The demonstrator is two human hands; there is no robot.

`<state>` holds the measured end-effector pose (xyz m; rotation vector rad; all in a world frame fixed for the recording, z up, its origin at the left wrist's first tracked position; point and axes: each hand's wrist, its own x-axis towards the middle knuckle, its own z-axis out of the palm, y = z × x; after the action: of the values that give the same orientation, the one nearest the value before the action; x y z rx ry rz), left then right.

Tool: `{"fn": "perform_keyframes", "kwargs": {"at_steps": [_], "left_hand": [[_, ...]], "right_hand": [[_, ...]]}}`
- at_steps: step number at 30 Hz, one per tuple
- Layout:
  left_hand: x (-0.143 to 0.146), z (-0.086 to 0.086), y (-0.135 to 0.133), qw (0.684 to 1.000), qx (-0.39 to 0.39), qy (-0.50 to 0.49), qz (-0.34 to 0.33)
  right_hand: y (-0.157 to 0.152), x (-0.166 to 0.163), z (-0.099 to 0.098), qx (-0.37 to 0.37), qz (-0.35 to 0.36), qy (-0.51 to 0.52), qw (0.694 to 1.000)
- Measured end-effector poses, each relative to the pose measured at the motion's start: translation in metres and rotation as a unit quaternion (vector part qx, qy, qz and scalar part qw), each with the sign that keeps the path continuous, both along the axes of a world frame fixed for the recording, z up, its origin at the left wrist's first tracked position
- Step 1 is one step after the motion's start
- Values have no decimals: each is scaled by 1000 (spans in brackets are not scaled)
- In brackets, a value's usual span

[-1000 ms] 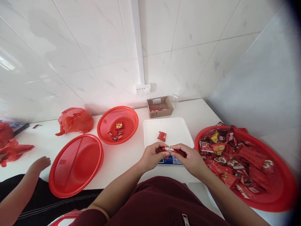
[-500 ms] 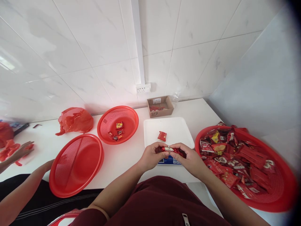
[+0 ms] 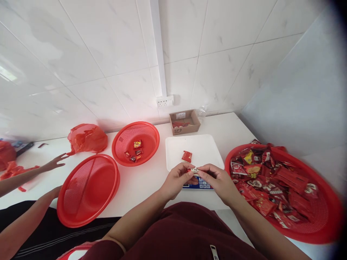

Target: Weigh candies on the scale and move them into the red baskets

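While the left hand and right hand pinch one small packet between them, it sits over the near edge of the scale, just in front of a loose packet on the pan. The fingers of both hands are nearly closed, thumbs meeting fingertips, and cover much of it; whether the knuckles touch the pan, I cannot tell. Since only the tips have hold, a slick wrapper could slip and drop onto the keypad; pulling the ends apart could tear it. Lowered hands might press keys or load the pan. The right forearm passes near the full basket, so a wide elbow swing could catch its rim and spill the heap. A co-worker's hand, near the bag, is well apart and seems little threat.
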<state>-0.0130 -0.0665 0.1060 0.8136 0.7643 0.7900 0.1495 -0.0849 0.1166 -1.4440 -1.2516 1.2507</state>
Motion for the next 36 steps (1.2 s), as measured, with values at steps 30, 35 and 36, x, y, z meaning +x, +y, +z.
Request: {"fn": "perform_keyframes", "kwargs": {"at_steps": [30, 35, 36], "left_hand": [[-1, -4, 1, 1000, -19, 22, -3], [-1, -4, 1, 1000, -22, 14, -7], [-1, -4, 1, 1000, -22, 13, -8]], "right_hand": [[1, -1, -6, -42, -19, 50, 998], [2, -1, -5, -61, -25, 72, 995], [2, -1, -6, -66, -27, 78, 994]]}}
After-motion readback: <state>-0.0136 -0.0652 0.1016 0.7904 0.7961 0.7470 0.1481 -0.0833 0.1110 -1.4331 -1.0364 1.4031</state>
